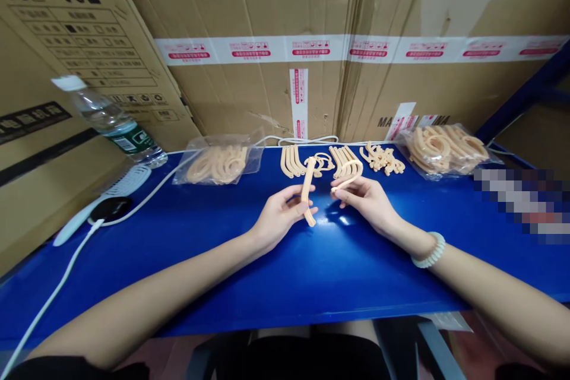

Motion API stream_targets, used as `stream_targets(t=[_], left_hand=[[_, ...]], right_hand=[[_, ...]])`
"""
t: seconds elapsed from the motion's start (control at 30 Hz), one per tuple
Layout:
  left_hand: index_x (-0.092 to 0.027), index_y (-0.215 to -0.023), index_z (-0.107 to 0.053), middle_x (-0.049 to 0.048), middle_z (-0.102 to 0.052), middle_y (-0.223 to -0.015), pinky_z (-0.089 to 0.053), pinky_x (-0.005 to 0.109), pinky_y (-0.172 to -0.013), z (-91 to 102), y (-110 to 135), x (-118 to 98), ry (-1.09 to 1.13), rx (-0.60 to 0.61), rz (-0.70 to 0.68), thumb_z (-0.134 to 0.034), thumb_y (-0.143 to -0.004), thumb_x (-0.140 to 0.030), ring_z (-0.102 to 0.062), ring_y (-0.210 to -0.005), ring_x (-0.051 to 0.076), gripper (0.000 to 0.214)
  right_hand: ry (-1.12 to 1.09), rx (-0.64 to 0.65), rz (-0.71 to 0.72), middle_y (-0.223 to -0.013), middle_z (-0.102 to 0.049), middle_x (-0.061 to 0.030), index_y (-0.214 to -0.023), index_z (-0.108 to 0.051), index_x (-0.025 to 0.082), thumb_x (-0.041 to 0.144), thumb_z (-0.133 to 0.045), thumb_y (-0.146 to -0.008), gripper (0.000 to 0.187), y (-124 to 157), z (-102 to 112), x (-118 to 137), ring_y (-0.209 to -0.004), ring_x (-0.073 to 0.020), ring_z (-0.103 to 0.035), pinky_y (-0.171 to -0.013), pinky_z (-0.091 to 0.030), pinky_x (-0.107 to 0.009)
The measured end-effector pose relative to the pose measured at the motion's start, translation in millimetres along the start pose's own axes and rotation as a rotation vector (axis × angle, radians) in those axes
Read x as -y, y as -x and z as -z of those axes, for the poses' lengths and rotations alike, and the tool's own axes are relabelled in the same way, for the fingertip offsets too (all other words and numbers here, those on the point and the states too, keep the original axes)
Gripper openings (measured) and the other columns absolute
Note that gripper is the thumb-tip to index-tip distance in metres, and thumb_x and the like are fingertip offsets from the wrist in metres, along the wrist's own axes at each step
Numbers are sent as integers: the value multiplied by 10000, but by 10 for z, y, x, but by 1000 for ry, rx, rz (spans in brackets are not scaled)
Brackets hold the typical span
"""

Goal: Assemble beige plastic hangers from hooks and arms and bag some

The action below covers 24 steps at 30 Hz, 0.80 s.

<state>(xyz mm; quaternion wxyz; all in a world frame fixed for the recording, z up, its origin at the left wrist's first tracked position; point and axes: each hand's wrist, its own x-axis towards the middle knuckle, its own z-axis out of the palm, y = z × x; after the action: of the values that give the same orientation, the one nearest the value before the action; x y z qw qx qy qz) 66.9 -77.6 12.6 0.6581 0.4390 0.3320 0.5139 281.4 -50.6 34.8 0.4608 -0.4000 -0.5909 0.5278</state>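
Note:
My left hand (pixel 279 214) is closed round a peach-coloured curved plastic piece (pixel 308 190), holding it almost upright above the blue table (pixel 312 273). My right hand (pixel 367 199) pinches a thinner curved peach strip (pixel 350 178) just to the right of it, and the two pieces stand a little apart. Behind my hands lie small rows of the same curved pieces (pixel 291 160) and a cluster of small peach parts (pixel 383 158).
Two clear bags of peach parts lie at the back, one on the left (pixel 218 161) and one on the right (pixel 443 148). A water bottle (pixel 111 122), a white comb (pixel 102 202) and a black round pad with a white cable (pixel 109 209) lie at the left. Cardboard boxes wall the back.

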Motion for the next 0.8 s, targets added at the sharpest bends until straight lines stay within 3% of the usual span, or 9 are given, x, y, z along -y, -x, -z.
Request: stream_targets(t=[0.07,0.2,0.33,0.53,0.8], left_hand=[[-153,-998,-652,31,-650,-893,-561,349,-882,9,0,5,-49,18,-31,-834,-754,-288,-663,-902,184,333],[-175,-864,-595,4,-609,-901,-519,305,-856,27,24,-2,-300,12,-228,-758,-828,-238,-645,-881,161,178],[-183,-855,-605,9,-597,-925,-504,289,-866,34,65,-21,-486,-4,-371,-679,-887,-197,-636,-922,160,82],[-190,-878,-586,13,-617,-936,-536,270,-821,20,82,-28,-446,1,-410,-651,-901,-173,-648,-926,154,72],[-185,-846,-589,23,-607,-931,-551,269,-812,15,93,0,-403,9,-350,-671,-897,-204,-644,-933,157,98]], right_hand=[[-18,43,-14,-844,-714,-53,-840,-707,165,385,-835,-729,278,21,-32,-3,-762,-164,-687,-561,-550,-234],[-88,119,-87,-857,-706,-37,-866,-723,183,387,-828,-756,255,68,-93,1,-748,-140,-674,-606,-590,-234],[-201,179,-170,-952,-706,-51,-871,-724,172,394,-810,-791,251,83,-95,28,-829,-146,-694,-714,-626,-261],[-286,237,-255,-964,-725,-76,-871,-693,144,349,-821,-795,254,80,-69,48,-908,-200,-741,-761,-635,-290],[-302,188,-245,-834,-739,-50,-834,-675,141,334,-868,-736,291,64,-78,8,-758,-166,-758,-703,-626,-238]])
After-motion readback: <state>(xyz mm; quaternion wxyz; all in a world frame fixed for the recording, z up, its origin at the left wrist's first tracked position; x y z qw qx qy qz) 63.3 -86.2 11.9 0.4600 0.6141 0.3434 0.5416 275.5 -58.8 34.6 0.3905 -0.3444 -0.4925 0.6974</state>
